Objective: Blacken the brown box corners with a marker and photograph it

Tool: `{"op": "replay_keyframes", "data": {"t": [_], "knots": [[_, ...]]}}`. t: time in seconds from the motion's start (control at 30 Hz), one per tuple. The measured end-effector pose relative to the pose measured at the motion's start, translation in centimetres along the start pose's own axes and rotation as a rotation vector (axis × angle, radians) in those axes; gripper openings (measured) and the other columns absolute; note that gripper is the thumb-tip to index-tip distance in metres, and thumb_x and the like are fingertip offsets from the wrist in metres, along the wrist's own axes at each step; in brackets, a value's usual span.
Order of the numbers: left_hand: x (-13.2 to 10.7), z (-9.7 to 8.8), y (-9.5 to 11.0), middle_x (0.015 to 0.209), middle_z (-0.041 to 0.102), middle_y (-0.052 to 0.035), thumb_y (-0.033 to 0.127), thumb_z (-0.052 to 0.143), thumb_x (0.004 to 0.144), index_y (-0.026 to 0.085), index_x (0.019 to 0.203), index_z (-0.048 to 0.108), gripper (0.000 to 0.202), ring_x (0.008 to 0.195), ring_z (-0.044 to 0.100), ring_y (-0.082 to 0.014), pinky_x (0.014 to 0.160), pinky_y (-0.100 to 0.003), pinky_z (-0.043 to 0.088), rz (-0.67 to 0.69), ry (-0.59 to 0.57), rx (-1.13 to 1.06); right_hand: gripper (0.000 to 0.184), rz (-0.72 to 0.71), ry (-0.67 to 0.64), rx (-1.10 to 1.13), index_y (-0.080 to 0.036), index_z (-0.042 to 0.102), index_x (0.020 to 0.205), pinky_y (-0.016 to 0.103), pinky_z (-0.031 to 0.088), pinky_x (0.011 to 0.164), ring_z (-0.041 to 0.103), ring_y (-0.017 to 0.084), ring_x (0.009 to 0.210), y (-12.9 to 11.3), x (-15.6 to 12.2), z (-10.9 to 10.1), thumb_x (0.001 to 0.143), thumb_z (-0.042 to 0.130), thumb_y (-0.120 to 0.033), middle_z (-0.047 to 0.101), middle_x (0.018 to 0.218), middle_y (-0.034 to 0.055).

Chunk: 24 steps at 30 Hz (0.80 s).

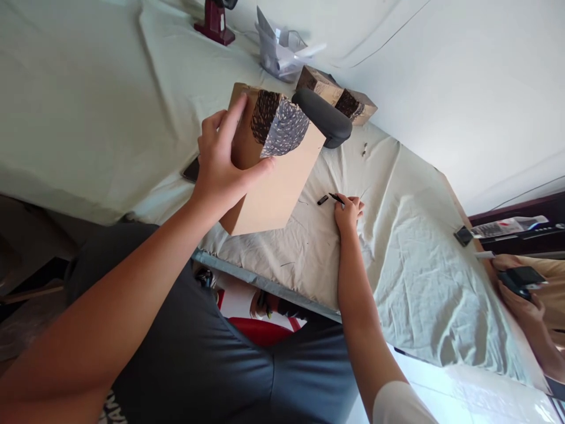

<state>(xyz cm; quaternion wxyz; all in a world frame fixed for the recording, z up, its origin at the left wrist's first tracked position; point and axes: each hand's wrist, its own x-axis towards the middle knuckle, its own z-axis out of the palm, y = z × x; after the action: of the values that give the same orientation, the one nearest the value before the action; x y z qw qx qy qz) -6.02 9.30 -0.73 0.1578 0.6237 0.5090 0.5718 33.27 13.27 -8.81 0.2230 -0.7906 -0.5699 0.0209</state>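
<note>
My left hand [223, 162] is wrapped over a brown cardboard box [278, 197], thumb on the lighter face and fingers on the far side. The box is tilted, and a dense black scribbled patch [280, 123] spreads across one of its corner edges. On the cloth to the right rests my right hand [348, 213], its fingers closed on a black marker pen [336, 198] whose tip points left. Just beyond that tip lies the black marker cap [322, 200]. Behind the box is a dark rounded case [324, 118], partly hidden by it.
A pale cloth [406, 224] covers the table. More scribbled cardboard boxes [326, 91] stand by the wall, near a clear plastic bin [278, 59] and a maroon stand [215, 25]. A dark flat object [191, 170] is partly hidden. Another person's hand [525, 306] holds a dark device.
</note>
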Motion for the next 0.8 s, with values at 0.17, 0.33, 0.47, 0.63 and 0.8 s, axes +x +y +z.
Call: {"op": "replay_keyframes", "data": {"t": [0.17,0.33,0.47,0.63,0.8], "knots": [[0.3,0.6,-2.2,0.15,0.049,-0.0074,0.055,0.105,0.057,0.041,0.168,0.041,0.129,0.153,0.042,-0.044,0.133,-0.06,0.03,0.181,0.059,-0.051,0.05,-0.036,-0.033,0.031,-0.032,0.081,0.131,0.063,0.03,0.121,0.04,0.036,0.137,0.1,0.0,0.2,0.095,0.047,-0.024,0.055,0.135,0.0126],[0.7,0.8,-3.4,0.15,0.051,-0.007,0.053,0.104,0.057,0.041,0.17,0.037,0.133,0.154,0.041,-0.0446,0.131,-0.062,0.03,0.281,0.072,-0.048,0.05,-0.115,-0.062,0.062,-0.03,0.083,0.126,0.06,0.031,0.123,0.047,0.033,0.134,0.4,0.1,0.1,0.093,0.046,-0.021,0.06,0.129,0.011],[0.5,0.2,-3.6,0.154,0.049,-0.007,0.048,0.101,0.061,0.041,0.169,0.04,0.124,0.151,0.045,-0.0416,0.13,-0.058,0.035,0.282,0.074,-0.08,0.048,-0.144,-0.063,0.091,-0.031,0.085,0.116,0.06,0.031,0.122,0.047,0.033,0.133,0.5,-0.2,-0.1,0.088,0.048,-0.018,0.062,0.127,0.0096],[0.9,-0.2,-4.2,0.149,0.048,-0.0086,0.053,0.099,0.06,0.036,0.169,0.042,0.124,0.152,0.045,-0.0411,0.124,-0.055,0.047,0.129,0.076,-0.162,0.047,-0.221,-0.157,0.125,-0.033,0.086,0.116,0.065,0.026,0.124,0.048,0.033,0.132,0.5,-1.0,-0.8,0.087,0.051,-0.02,0.063,0.124,0.0089],[1.1,-0.5,-3.9,0.152,0.051,-0.008,0.059,0.095,0.068,0.036,0.167,0.048,0.112,0.155,0.043,-0.0358,0.126,-0.045,0.045,0.054,0.062,-0.213,0.047,-0.313,-0.241,0.12,-0.038,0.081,0.133,0.072,0.01,0.129,0.047,0.037,0.14,0.3,-2.0,-1.7,0.088,0.065,-0.033,0.06,0.136,0.0088]]}}
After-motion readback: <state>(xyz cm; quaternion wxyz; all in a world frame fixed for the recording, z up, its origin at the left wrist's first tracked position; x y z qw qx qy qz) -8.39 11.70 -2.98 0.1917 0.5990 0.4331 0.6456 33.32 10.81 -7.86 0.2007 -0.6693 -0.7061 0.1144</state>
